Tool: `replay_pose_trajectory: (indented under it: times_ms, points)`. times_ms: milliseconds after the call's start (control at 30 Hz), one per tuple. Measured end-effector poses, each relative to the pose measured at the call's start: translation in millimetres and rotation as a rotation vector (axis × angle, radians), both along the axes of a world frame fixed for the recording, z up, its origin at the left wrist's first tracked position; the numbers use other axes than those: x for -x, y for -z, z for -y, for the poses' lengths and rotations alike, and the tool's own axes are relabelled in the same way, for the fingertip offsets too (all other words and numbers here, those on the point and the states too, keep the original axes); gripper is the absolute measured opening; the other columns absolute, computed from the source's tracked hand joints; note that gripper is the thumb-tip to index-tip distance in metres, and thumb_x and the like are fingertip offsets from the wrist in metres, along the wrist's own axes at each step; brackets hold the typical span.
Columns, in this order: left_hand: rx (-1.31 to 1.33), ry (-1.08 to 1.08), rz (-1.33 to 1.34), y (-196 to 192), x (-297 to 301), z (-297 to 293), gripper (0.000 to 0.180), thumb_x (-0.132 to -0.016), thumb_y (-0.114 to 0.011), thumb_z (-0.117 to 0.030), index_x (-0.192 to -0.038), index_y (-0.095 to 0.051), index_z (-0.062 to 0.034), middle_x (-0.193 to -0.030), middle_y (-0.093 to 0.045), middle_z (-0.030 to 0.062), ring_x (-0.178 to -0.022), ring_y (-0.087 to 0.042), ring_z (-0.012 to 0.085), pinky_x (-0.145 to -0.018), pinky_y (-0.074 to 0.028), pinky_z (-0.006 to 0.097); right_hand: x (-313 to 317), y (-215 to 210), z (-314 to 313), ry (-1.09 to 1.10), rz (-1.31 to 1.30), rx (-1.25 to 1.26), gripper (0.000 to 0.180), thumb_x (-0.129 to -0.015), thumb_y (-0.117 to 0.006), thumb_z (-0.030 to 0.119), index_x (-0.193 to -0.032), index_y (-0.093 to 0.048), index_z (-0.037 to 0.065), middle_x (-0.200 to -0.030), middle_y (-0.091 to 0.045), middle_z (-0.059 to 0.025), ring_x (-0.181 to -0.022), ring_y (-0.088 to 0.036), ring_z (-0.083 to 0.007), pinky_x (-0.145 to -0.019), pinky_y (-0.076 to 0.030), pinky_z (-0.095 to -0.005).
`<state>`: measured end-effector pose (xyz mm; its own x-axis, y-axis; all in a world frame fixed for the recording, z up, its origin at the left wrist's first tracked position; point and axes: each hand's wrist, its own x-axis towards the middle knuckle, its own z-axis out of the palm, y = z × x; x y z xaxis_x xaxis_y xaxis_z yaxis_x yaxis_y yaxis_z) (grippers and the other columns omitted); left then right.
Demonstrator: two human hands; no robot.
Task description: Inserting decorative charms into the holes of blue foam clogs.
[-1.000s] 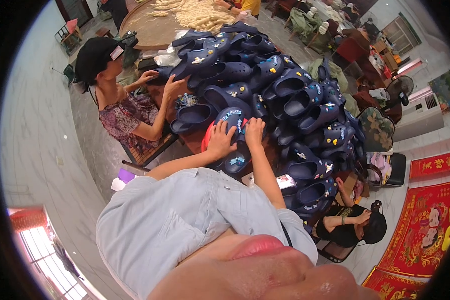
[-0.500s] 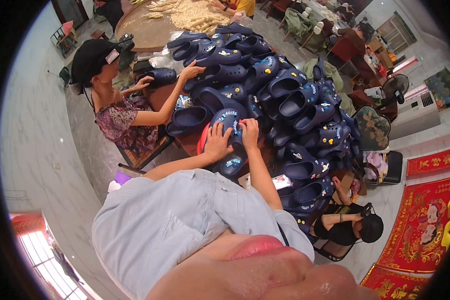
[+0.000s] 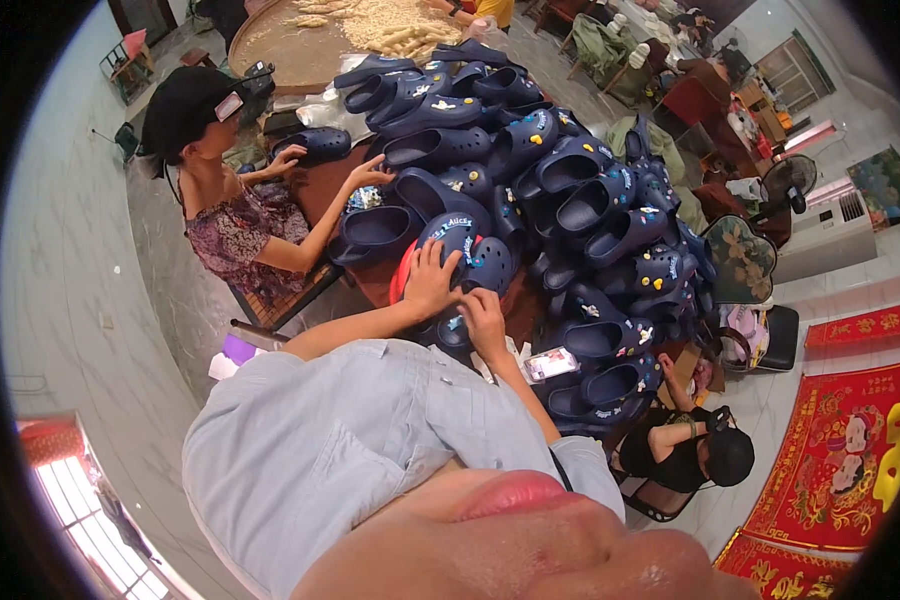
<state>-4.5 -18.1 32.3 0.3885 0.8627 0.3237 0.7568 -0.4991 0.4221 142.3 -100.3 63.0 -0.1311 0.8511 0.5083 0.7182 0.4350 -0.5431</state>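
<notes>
Currently, left hand [image 3: 433, 282]: fingers spread, laid over the decorated clog [image 3: 458, 232].
Right hand [image 3: 483, 318]: fingers bent and bunched, just beside the left; can't tell whether it pinches anything.
Decorated clog: dark blue, charms on top, at the pile's near edge in front of the wearer.
Red thing [image 3: 401, 278]: shows at that clog's left side, mostly hidden.
Lower clog [image 3: 452, 336]: dark blue, below the hands, partly covered.
Phone [image 3: 552, 365]: screen lit, right of the right forearm.
Pile [image 3: 610, 208]: dark blue clogs, many with charms, on a brown table [image 3: 317, 187].
Left co-worker [image 3: 255, 225]: black cap, patterned top, one hand at a plain clog [image 3: 325, 143].
Lower-right co-worker [image 3: 685, 455]: black cap, black top.
Round tray [image 3: 260, 62]: beyond the pile, holds pale corn [image 3: 410, 38].
</notes>
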Motion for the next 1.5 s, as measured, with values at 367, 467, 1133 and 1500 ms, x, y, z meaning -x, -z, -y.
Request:
replay_pose_trajectory:
  times_ms: [367,467,1133,1500]
  points:
    - [0.006,0.006,0.012,-8,0,1,0.083,-0.061,-0.083,-0.030,-0.134,-0.046,-0.0151,-0.137,-0.040,0.0236,-0.135,-0.032,0.0440,-0.110,-0.028,0.056,-17,20,-89,0.165,0.259,0.168,0.024,-0.091,-0.060,0.022,-0.099,-0.070,0.002,-0.113,-0.063,-0.0142,-0.114,-0.054,-0.0325,-0.091,-0.046,-0.0444]
    - [0.002,0.007,0.028,-6,2,1,0.082,-0.061,-0.083,-0.030,-0.133,-0.047,-0.0150,-0.137,-0.040,0.0235,-0.135,-0.032,0.0440,-0.110,-0.029,0.056,-10,26,-89,0.160,0.265,0.246,0.022,-0.092,-0.060,0.020,-0.099,-0.069,0.001,-0.113,-0.064,-0.0148,-0.112,-0.055,-0.0326,-0.092,-0.045,-0.0448]
    - [-0.048,-0.006,0.032,-2,4,-3,0.076,-0.067,-0.080,-0.036,-0.133,-0.048,-0.0158,-0.135,-0.043,0.0247,-0.134,-0.034,0.0436,-0.107,-0.031,0.055,-5,-3,-50,0.210,-0.425,0.102,0.018,-0.087,-0.059,-0.003,-0.100,-0.070,0.004,-0.102,-0.068,-0.0136,-0.098,-0.063,-0.0320,-0.086,-0.049,-0.0371]
    - [-0.066,0.117,0.322,-18,39,-20,0.060,-0.075,-0.079,-0.029,-0.127,-0.056,-0.0098,-0.121,-0.052,0.0211,-0.120,-0.047,0.0404,-0.101,-0.041,0.047,12,4,0,0.088,-0.263,0.051,0.022,-0.081,-0.071,0.005,-0.102,-0.067,0.002,-0.104,-0.064,-0.0129,-0.101,-0.059,-0.0321,-0.088,-0.048,-0.0383]
